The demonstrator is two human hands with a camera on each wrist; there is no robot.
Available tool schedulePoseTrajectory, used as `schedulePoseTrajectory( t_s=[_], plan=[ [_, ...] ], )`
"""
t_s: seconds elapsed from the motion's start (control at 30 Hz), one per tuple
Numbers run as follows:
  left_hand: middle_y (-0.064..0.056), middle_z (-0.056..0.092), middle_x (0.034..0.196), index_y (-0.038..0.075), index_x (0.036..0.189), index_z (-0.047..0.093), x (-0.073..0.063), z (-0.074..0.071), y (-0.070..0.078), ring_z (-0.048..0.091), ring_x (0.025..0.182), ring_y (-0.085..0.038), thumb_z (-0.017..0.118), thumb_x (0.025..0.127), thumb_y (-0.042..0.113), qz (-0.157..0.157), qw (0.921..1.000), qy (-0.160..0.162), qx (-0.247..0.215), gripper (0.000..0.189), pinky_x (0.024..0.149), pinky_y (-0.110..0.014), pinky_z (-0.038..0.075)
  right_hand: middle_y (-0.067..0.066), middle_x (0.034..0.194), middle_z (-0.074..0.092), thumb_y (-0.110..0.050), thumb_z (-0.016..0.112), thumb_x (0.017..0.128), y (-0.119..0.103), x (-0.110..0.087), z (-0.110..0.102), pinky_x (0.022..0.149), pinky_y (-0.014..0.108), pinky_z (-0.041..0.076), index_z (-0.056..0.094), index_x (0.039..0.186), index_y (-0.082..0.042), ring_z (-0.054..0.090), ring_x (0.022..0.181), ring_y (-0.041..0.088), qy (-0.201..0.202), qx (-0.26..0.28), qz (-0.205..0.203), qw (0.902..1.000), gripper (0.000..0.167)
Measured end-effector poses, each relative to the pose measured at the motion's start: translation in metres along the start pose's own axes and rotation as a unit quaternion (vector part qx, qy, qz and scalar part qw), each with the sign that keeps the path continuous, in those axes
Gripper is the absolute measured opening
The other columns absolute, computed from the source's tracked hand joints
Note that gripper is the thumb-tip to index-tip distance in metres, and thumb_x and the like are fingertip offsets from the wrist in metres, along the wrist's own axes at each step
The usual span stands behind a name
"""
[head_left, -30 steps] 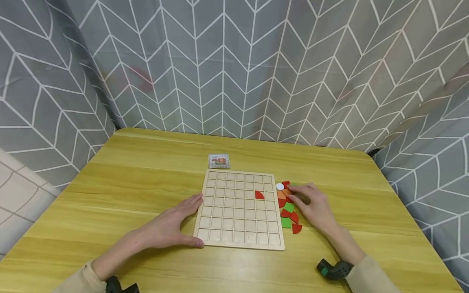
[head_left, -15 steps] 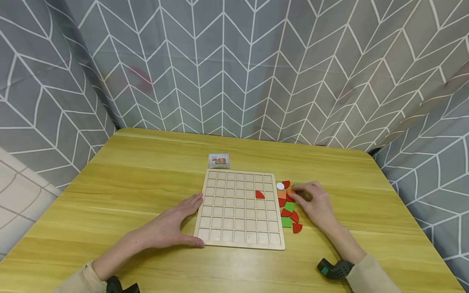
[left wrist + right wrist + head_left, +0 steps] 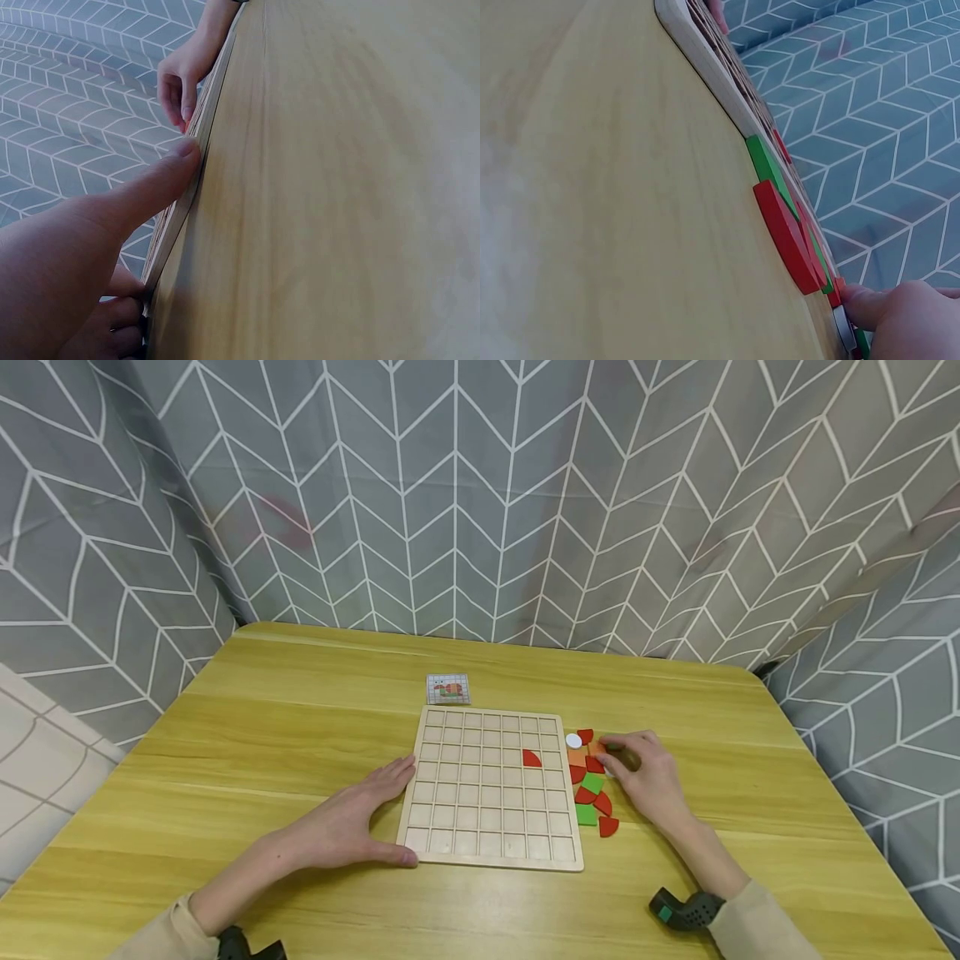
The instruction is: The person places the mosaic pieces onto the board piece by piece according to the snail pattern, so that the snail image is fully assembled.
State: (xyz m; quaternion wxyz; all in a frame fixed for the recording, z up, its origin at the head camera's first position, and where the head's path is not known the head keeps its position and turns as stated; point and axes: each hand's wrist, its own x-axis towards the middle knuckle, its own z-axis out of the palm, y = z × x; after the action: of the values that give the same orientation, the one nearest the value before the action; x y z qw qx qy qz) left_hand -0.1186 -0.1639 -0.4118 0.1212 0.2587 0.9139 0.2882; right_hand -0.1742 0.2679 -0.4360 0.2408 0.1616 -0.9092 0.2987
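A square wooden grid board [image 3: 480, 785] lies on the table. One red quarter-circle piece [image 3: 532, 759] sits in a cell at its upper right. The left hand [image 3: 345, 818] rests against the board's left side, thumb at the near-left corner and fingers fairly straight along the edge. In the left wrist view the thumb [image 3: 154, 187] touches the board's rim. My right hand [image 3: 648, 781] pinches a small orange piece [image 3: 596, 749] between thumb and index finger, over the loose pieces beside the board. The fingertips partly hide that piece.
Red quarter-circle pieces [image 3: 608, 827], green pieces [image 3: 587, 815], a white round piece [image 3: 573, 741] and another orange piece [image 3: 576, 758] lie along the board's right edge. A small picture card [image 3: 448, 689] lies behind the board. A patterned curtain [image 3: 480, 510] hangs beyond the table.
My right hand has shifted slightly right with the orange piece, away from the white round piece, uncovering more of the red pieces. The left hand and board have stayed put.
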Motion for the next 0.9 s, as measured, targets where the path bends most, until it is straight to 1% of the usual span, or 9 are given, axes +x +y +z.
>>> schedulePoseTrajectory(
  t_s=[0.13, 0.4, 0.63, 0.7, 0.9],
  plan=[
    [-0.005, 0.017, 0.167, 0.007, 0.158, 0.027, -0.0002, 0.0, -0.0001, 0.018, 0.153, -0.034, 0.07, 0.072, 0.076, 0.0, 1.0, 0.001, -0.001, 0.119, 0.118, -0.061, 0.024, 0.005, 0.097, 0.07, -0.009, 0.084, 0.079, 0.0004, 0.0001, -0.0001, 0.074, 0.017, 0.043, 0.076, 0.106, -0.008, 0.056, 0.093, 0.018, -0.002, -0.003, 0.007, 1.0, 0.028],
    [-0.005, 0.017, 0.167, 0.007, 0.158, 0.027, 0.0002, 0.0005, -0.0011, 0.018, 0.153, -0.034, 0.07, 0.072, 0.076, 0.001, 1.0, 0.002, 0.0, 0.119, 0.118, -0.061, 0.024, 0.005, 0.095, 0.071, -0.006, 0.084, 0.079, 0.0009, 0.0006, 0.0003, 0.073, 0.019, 0.044, 0.076, 0.104, -0.007, 0.056, 0.091, 0.018, -0.002, -0.007, 0.01, 0.9999, 0.026],
    [-0.001, 0.015, 0.167, 0.01, 0.159, 0.026, 0.0002, -0.0001, -0.0017, 0.016, 0.154, -0.029, 0.073, 0.07, 0.075, -0.01, 0.9999, 0.001, 0.002, 0.12, 0.12, -0.057, 0.023, 0.006, 0.097, 0.071, -0.008, 0.083, 0.08, 0.0018, 0.0006, 0.0005, 0.073, 0.024, 0.045, 0.077, 0.105, -0.008, 0.057, 0.092, 0.02, -0.007, -0.006, 0.016, 0.9998, 0.025],
    [-0.001, 0.015, 0.167, 0.009, 0.159, 0.026, 0.0001, -0.0002, -0.002, 0.015, 0.154, -0.029, 0.073, 0.069, 0.075, -0.01, 0.9999, 0.001, 0.002, 0.121, 0.12, -0.058, 0.023, 0.005, 0.096, 0.071, -0.007, 0.083, 0.08, 0.002, 0.0007, 0.0007, 0.073, 0.025, 0.045, 0.077, 0.104, -0.008, 0.057, 0.092, 0.02, -0.008, -0.005, 0.017, 0.9998, 0.024],
    [-0.001, 0.014, 0.167, 0.009, 0.159, 0.026, 0.0003, -0.0002, -0.0024, 0.016, 0.153, -0.03, 0.072, 0.069, 0.076, -0.01, 0.9999, 0.001, 0.004, 0.121, 0.12, -0.059, 0.023, 0.003, 0.095, 0.071, -0.008, 0.083, 0.08, 0.0016, 0.0012, 0.0001, 0.074, 0.023, 0.045, 0.077, 0.101, -0.009, 0.058, 0.092, 0.02, -0.01, 0.003, 0.016, 0.9998, 0.022]
  ],
)
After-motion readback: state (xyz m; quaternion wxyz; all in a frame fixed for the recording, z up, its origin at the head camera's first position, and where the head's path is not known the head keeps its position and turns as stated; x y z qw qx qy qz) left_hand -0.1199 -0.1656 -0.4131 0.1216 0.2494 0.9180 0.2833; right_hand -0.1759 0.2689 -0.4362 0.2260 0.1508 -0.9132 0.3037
